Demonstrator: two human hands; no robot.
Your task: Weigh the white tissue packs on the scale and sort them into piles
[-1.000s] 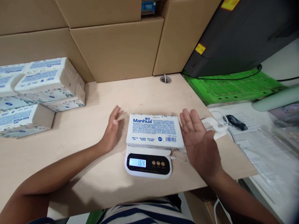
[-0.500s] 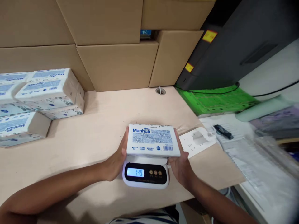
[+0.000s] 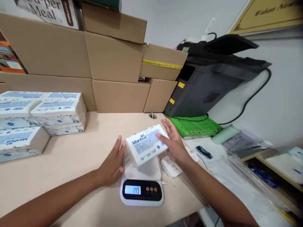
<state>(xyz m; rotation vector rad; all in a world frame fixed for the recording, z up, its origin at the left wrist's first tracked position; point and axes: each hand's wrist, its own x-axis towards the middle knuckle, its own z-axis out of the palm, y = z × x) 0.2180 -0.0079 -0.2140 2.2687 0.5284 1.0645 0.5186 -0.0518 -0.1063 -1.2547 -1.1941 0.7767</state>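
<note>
A white and blue Manhua tissue pack [image 3: 145, 145] is lifted and tilted above the white kitchen scale [image 3: 142, 184], whose display reads 149. My right hand [image 3: 174, 142] grips the pack's right end, fingers over its top. My left hand [image 3: 113, 165] rests with fingers stretched out by the pack's left end, next to the scale's platform; whether it touches the pack I cannot tell.
Several more Manhua packs [image 3: 35, 118] are stacked at the left on the beige desk [image 3: 78, 157]. Cardboard boxes [image 3: 113, 63] line the back. A black printer [image 3: 210, 75] on a green mat [image 3: 194, 126] stands right, with a white power strip [image 3: 171, 165] and plastic sheets nearby.
Both hands closed in on the pack on the scale, then the pack rose off the platform and tilted. The left hand has let go. The camera tipped upward.
</note>
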